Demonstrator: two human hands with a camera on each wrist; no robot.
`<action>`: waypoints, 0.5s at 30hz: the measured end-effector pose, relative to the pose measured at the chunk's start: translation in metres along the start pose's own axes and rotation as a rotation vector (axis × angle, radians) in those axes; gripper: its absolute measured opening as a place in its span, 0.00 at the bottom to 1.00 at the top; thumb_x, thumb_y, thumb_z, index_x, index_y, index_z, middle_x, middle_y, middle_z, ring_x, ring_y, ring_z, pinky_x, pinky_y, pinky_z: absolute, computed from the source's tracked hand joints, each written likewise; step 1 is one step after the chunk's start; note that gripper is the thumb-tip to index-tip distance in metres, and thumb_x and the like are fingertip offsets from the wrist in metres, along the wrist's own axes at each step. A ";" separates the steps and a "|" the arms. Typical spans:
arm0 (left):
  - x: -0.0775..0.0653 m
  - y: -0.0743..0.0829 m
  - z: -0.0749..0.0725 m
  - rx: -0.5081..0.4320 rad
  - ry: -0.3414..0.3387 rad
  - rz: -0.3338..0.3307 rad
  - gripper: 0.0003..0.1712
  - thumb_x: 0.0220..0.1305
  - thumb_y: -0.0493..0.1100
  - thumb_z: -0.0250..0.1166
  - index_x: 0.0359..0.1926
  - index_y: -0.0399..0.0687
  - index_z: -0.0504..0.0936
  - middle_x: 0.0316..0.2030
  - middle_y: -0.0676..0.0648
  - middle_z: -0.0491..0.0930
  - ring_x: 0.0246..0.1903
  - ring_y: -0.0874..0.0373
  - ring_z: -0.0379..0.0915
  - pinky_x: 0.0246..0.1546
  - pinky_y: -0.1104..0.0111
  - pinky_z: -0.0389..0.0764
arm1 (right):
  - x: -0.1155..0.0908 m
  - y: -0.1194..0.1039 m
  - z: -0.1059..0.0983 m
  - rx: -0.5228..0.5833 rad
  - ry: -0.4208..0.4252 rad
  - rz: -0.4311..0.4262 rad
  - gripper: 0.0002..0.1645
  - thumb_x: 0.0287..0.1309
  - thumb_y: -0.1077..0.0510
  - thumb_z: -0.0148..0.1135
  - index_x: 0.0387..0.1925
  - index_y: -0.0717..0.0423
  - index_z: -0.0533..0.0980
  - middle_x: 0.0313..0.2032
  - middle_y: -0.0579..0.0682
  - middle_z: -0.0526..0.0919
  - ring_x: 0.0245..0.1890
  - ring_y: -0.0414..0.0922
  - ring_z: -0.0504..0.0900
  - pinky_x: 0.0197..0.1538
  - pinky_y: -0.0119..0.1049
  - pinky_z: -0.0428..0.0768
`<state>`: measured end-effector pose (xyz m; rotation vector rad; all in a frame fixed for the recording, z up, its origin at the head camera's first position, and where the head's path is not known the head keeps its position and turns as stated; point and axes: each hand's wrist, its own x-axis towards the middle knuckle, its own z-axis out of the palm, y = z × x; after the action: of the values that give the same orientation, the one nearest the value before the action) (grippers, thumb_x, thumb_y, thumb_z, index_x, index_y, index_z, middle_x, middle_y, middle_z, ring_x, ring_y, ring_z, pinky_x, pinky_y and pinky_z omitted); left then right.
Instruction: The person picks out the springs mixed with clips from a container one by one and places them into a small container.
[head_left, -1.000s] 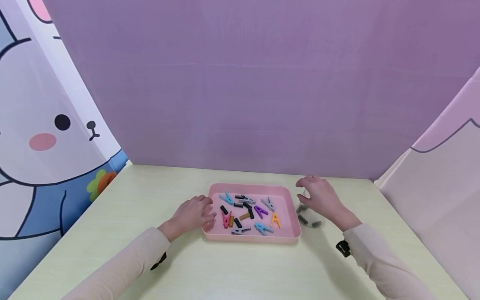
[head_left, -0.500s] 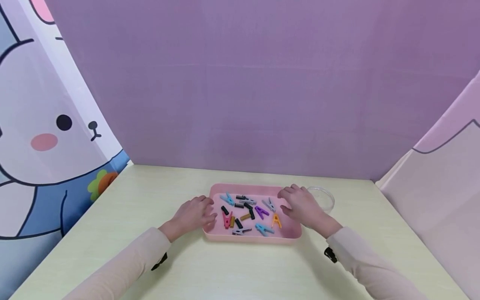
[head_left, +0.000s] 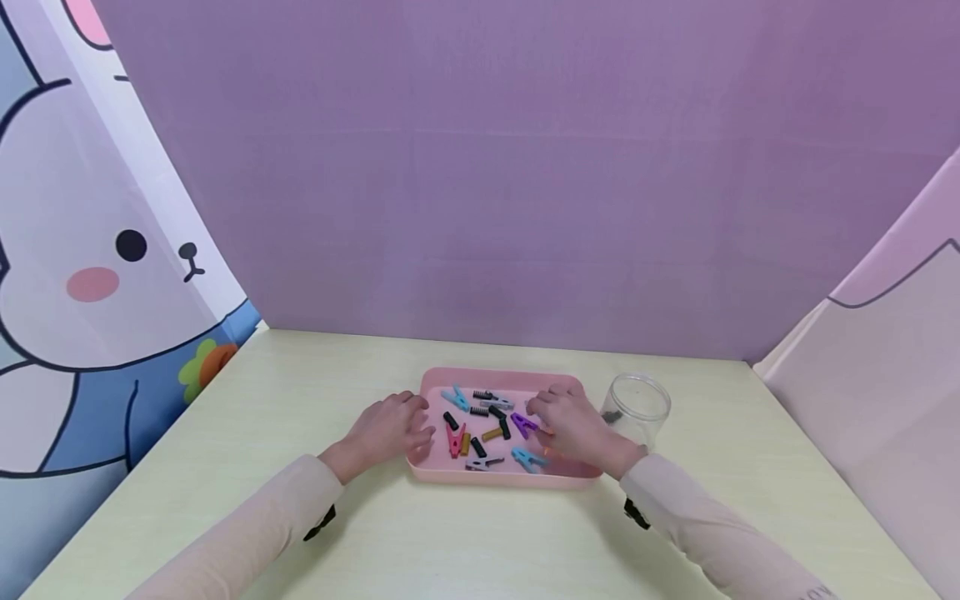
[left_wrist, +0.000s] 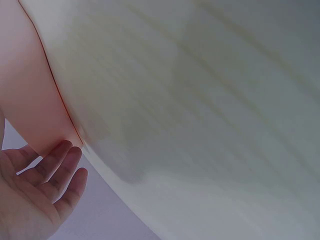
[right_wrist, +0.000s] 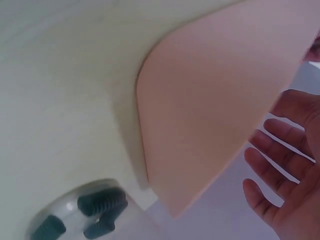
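Observation:
A pink tray (head_left: 498, 479) holds small clips, among them a red-pink clip (head_left: 455, 442), a purple clip (head_left: 522, 422) and a light blue clip (head_left: 528, 459). Dark and brown little cylinders, such as a brown cylinder (head_left: 492, 434), lie between them. My left hand (head_left: 382, 429) is at the tray's left rim with relaxed fingers, also visible beside the tray's wall in the left wrist view. Over the tray's right part, my right hand (head_left: 573, 425) reaches close to the purple clip, covering an orange clip. Its fingers look loosely spread in the right wrist view, with nothing seen between them.
A clear round jar (head_left: 637, 398) stands just right of the tray, near my right forearm. Dark ridged pieces (right_wrist: 102, 201) lie inside it. A purple backdrop (head_left: 525, 208) rises behind the pale table (head_left: 450, 542).
My right hand has moved left from above the jar to over the tray's right part, uncovering the jar. The left hand has stayed at the tray's left rim.

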<state>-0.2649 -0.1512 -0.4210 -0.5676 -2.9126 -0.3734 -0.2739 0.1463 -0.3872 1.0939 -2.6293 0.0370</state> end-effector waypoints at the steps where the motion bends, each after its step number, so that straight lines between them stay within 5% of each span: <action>1: 0.000 0.000 0.000 0.001 0.001 0.001 0.26 0.53 0.56 0.62 0.47 0.43 0.77 0.40 0.47 0.78 0.35 0.57 0.73 0.34 0.66 0.79 | 0.001 -0.001 0.002 0.008 -0.002 -0.006 0.15 0.41 0.58 0.69 0.36 0.53 0.79 0.32 0.46 0.83 0.34 0.43 0.76 0.41 0.40 0.72; 6: -0.001 0.000 0.000 0.007 0.006 0.001 0.26 0.53 0.56 0.62 0.47 0.43 0.77 0.40 0.47 0.78 0.35 0.57 0.73 0.33 0.66 0.79 | 0.008 -0.006 0.010 0.043 -0.019 -0.025 0.12 0.46 0.56 0.66 0.35 0.52 0.78 0.31 0.45 0.82 0.33 0.41 0.73 0.38 0.36 0.72; 15: -0.002 0.000 0.000 0.006 0.015 0.014 0.26 0.53 0.56 0.63 0.47 0.43 0.77 0.40 0.46 0.78 0.35 0.56 0.73 0.33 0.65 0.79 | 0.020 -0.014 0.016 0.077 -0.162 0.000 0.16 0.48 0.51 0.67 0.40 0.50 0.77 0.34 0.42 0.80 0.35 0.39 0.72 0.48 0.42 0.75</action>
<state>-0.2634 -0.1517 -0.4211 -0.5815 -2.8924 -0.3651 -0.2818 0.1201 -0.3978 1.1670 -2.7922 0.0522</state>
